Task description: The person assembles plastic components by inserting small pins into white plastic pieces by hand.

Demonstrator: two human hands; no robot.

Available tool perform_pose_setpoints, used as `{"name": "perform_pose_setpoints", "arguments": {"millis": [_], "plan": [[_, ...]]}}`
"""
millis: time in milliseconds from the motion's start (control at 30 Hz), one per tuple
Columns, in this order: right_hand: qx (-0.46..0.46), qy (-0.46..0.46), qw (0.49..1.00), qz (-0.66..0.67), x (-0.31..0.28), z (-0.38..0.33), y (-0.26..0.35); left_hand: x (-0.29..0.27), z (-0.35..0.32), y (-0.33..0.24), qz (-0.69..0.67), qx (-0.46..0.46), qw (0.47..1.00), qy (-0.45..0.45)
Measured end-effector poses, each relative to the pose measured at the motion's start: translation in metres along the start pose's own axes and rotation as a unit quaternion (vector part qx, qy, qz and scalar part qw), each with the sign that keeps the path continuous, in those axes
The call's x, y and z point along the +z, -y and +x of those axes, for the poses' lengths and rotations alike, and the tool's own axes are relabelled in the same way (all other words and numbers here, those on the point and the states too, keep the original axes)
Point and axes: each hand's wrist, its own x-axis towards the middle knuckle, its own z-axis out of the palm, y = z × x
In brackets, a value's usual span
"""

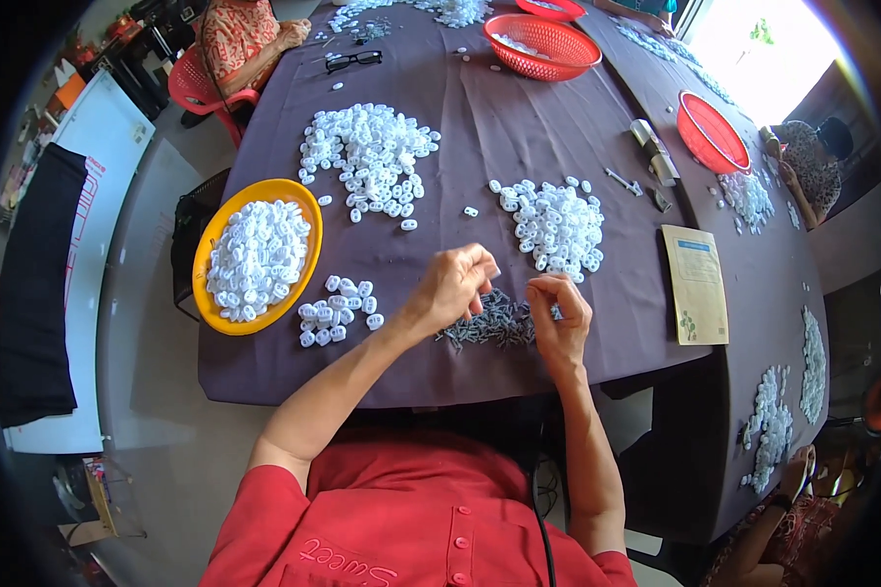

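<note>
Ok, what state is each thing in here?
left hand: fingers pinched, above the screws
right hand: fingers pinched, over the screws
screws: loose pile on the table
yellow bowl: full of white clips
nearest red basket: nearly empty
glasses: folded, lying flat

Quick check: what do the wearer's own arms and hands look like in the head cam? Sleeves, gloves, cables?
Both hands are bare: no gloves, rings, watch or bands visible on the left hand or right hand. Forearms are uncovered up to short red sleeves. The red shirt has a buttoned front and stitched lettering on the chest. A thin black cable runs down the shirt by the right arm.
</note>
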Motion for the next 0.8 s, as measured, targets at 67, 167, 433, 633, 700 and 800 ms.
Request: {"name": "perform_pose_setpoints", "arguments": {"millis": [67, 167, 433, 633, 700, 800], "plan": [[0.042, 0.018, 0.996, 0.077, 0.009, -0.005, 0.02, 0.003, -0.015, 0.006, -0.046, 0.008, 0.999, -0.001], [0.127, 0.073, 0.961, 0.236, 0.022, -0.013, 0.028, 0.003, -0.033, 0.01, -0.106, -0.011, 0.994, -0.008], [0.177, 0.085, 0.957, 0.212, 0.036, -0.026, 0.04, -0.003, -0.058, 0.01, -0.111, -0.01, 0.994, -0.023], [0.183, -0.038, 0.924, 0.333, 0.044, -0.03, 0.054, 0.016, -0.071, 0.022, -0.274, 0.024, 0.959, -0.072], [0.177, -0.048, 0.923, 0.337, 0.048, -0.034, 0.057, 0.024, -0.076, 0.023, -0.28, 0.015, 0.953, -0.117], [0.167, -0.062, 0.924, 0.337, 0.046, -0.037, 0.058, 0.031, -0.083, 0.022, -0.302, 0.027, 0.942, -0.145]]}}
